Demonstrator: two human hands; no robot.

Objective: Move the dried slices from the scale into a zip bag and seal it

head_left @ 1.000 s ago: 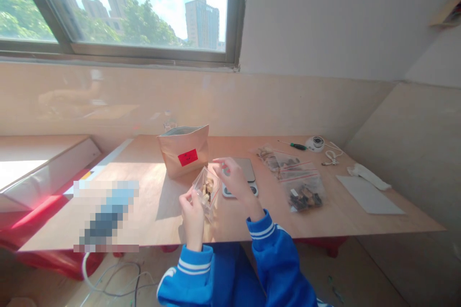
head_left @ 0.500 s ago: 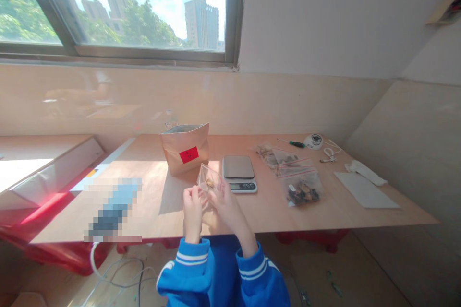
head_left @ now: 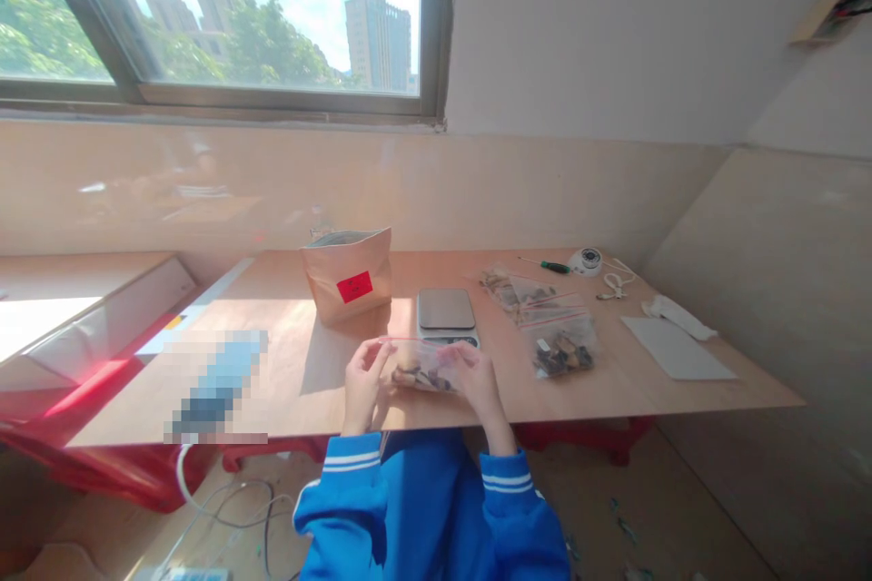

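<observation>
Between my two hands hangs a clear zip bag [head_left: 423, 379] with brown and whitish dried pieces at its bottom and a red line along the top. My left hand [head_left: 364, 377] pinches its upper left corner; my right hand [head_left: 473, 374] pinches the upper right side. Just behind the bag stands a kitchen scale [head_left: 446, 310] with a metal plate, its display partly covered by my hand and the bag. An open brown paper pouch [head_left: 349, 281] with a red label stands upright at the back left of the scale.
Several filled zip bags [head_left: 562, 347] lie right of the scale. Farther right are a green-handled screwdriver [head_left: 555, 267], a white dome camera [head_left: 587, 261] with a cable, a white sheet [head_left: 678, 349] and a white cloth [head_left: 679, 318]. A blurred-out object [head_left: 222, 386] lies at left.
My hands have moved apart, the right one going rightward. The bag, bunched and tilted before, now hangs stretched between them with its red top line level.
</observation>
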